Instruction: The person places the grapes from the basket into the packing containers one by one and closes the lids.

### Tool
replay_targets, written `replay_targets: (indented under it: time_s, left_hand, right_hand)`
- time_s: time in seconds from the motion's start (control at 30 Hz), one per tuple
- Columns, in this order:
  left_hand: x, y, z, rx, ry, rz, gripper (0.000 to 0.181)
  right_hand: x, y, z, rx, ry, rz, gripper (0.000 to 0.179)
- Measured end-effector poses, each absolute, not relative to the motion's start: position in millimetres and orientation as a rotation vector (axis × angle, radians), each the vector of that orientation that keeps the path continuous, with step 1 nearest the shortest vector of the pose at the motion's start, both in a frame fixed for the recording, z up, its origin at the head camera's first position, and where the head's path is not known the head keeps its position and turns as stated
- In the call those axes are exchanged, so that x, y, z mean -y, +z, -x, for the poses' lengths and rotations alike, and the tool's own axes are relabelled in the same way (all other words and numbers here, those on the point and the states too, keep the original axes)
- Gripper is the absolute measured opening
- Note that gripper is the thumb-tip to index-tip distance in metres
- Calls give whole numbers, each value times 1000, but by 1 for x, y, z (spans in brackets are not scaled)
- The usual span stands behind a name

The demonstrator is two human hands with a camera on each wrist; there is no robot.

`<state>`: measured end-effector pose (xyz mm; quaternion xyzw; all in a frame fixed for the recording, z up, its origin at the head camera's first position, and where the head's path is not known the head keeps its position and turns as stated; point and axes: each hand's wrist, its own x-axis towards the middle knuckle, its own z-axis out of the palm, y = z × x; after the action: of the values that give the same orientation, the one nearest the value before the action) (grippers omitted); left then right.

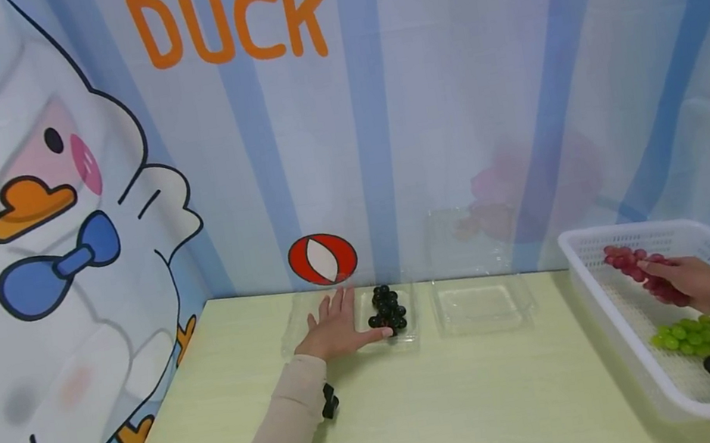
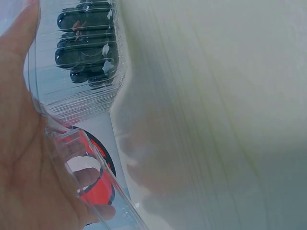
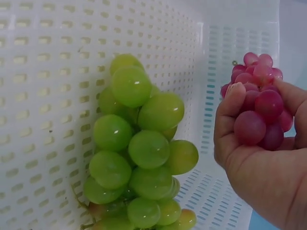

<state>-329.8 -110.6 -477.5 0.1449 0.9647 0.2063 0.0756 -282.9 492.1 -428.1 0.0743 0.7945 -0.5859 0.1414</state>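
A bunch of red grapes [image 1: 625,261] is pinched between the thumb and fingers of my right hand [image 1: 695,282], inside the white basket [image 1: 642,370]. Below that hand, a bunch of green grapes [image 3: 144,143] lies on the basket floor. My left hand [image 1: 336,327] spreads its fingers over a clear plastic clamshell box [image 1: 417,338], thumb stretched along its near edge. One half of this box holds a bunch of black grapes [image 1: 387,310]. Through the clear lid [image 2: 127,206], some left fingertips show in the left wrist view.
A second clear plastic box [image 1: 483,306] stands with its lid raised, right of the first, near the table's back edge. Behind the pale table [image 1: 478,402] hangs a printed duck curtain [image 1: 445,85]. The basket stands at the table's right side.
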Motion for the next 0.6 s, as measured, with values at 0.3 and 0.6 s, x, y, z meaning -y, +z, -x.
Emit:
replay_targets:
  time_s: [0.3, 0.6]
  left_hand:
    - [110, -478, 329, -2881, 642, -432, 127]
    - [111, -484, 334, -2877, 636, -413, 129]
  right_hand:
    - [-487, -418, 275, -2160, -1827, -334, 31]
    - [-482, -412, 273, -2063, -1943, -372, 30]
